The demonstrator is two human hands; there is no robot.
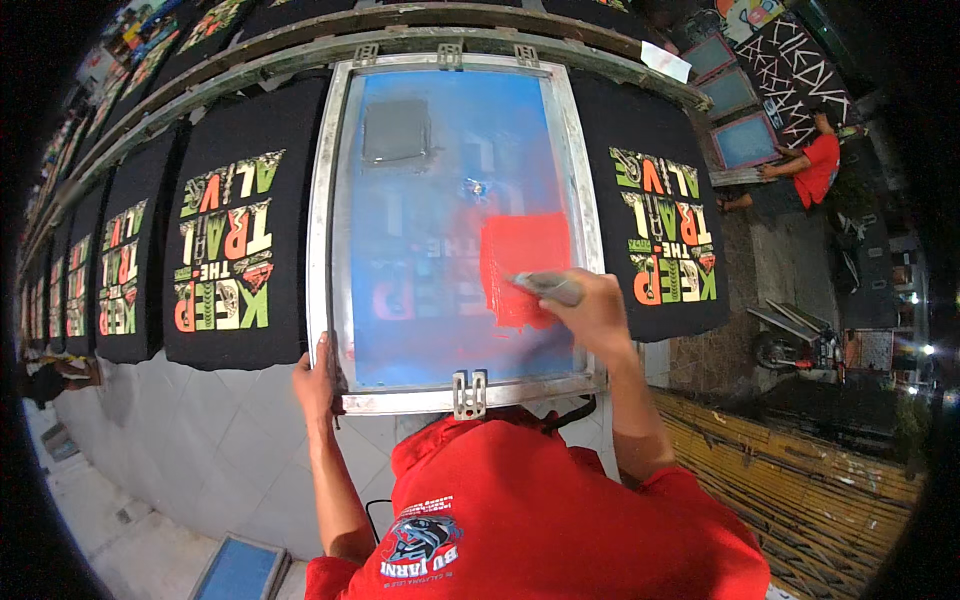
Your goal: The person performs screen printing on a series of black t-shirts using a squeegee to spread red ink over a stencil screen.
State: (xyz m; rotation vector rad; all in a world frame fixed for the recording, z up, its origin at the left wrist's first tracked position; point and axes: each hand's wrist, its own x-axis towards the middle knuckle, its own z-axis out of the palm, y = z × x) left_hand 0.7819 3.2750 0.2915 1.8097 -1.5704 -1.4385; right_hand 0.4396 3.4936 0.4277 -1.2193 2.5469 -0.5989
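Observation:
A screen printing frame (320,250) with a pale metal rim and a blue mesh lies in front of me over a black shirt. Fresh red ink (525,250) covers a patch on the right part of the mesh. My right hand (598,312) is closed around a grey squeegee (550,287), seen nearly edge-on, whose tip touches the red patch. At the frame's lower left corner, my left hand (316,378) grips the rim, its thumb along the side. A dark grey square (396,132) shows on the mesh's upper left, and printed lettering shows faintly through it.
Black shirts with coloured lettering flank the frame, one at the right (660,220) and several at the left (230,230). Metal clips (469,396) sit on the frame's near and far edges. A long rail (270,55) runs behind. Another person (818,170) in red works at the far right.

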